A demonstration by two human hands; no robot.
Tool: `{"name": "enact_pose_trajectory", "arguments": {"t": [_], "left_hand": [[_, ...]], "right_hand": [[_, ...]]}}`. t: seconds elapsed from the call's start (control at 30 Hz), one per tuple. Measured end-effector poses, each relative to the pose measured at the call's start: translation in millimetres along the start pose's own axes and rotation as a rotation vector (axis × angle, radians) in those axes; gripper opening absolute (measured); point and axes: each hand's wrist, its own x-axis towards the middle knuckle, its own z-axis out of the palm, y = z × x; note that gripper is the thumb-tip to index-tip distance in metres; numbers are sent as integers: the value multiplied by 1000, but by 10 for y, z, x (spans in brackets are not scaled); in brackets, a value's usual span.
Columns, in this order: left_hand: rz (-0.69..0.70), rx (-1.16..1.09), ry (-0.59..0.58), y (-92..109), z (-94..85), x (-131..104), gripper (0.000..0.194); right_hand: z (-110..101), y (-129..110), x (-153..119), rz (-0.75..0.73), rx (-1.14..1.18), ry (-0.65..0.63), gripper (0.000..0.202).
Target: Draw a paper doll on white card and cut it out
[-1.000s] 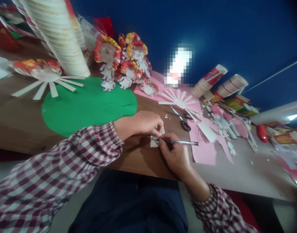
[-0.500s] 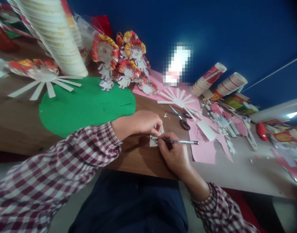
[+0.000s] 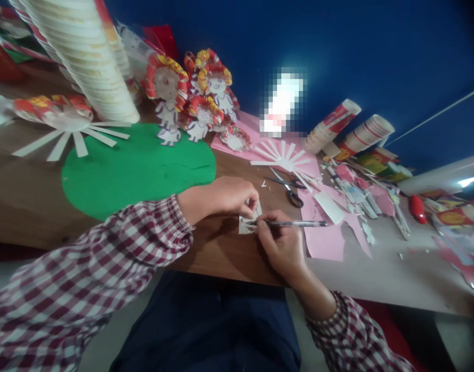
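A small piece of white paper (image 3: 245, 226) with dark marks lies on the brown table near its front edge. My left hand (image 3: 237, 196) rests on the paper's upper part with its fingers curled and thumb against them, pressing the paper. My right hand (image 3: 284, 243) grips a thin pen (image 3: 299, 223) whose tip end is over the paper and whose other end points right. Left of the hands is a large green paper shape (image 3: 139, 170). Black-handled scissors (image 3: 290, 190) lie behind my right hand.
Paper figures with red and yellow rings (image 3: 200, 116) stand at the back. A tall cup stack (image 3: 85, 57) leans at the left. Pink paper (image 3: 324, 243), scraps, more cup stacks (image 3: 366, 135) and a red object (image 3: 417, 209) lie at the right. A blue wall rises behind.
My right hand and the pen have shifted slightly to the right. The left hand and the paper stay in nearly the same place.
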Motion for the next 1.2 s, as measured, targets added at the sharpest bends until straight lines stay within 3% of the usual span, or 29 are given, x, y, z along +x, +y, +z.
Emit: {"name": "enact_pose_trajectory", "arguments": {"t": [0.17,0.27,0.5,0.73,0.93,1.2], "left_hand": [[2,40,-9,-25,21,37,19],[6,56,-8,-42,29,56,21],[14,3,-22,-11,-1,18,19],[35,-5,-28,-7,2,6,16],[45,6,3,35,17,-10,10],[-6,-6,44,88,55,-75,14]], "right_hand": [[-14,62,-47,94,243,120,14],[-37,48,-75,84,299,69,19],[-341,-52,-71,-171,-90,-97,17],[-485,106,-3,-426,-420,-230,23],[-407,204,-17,-660,-385,-268,22],[-322,344,-58,-658,-421,-247,21]]}}
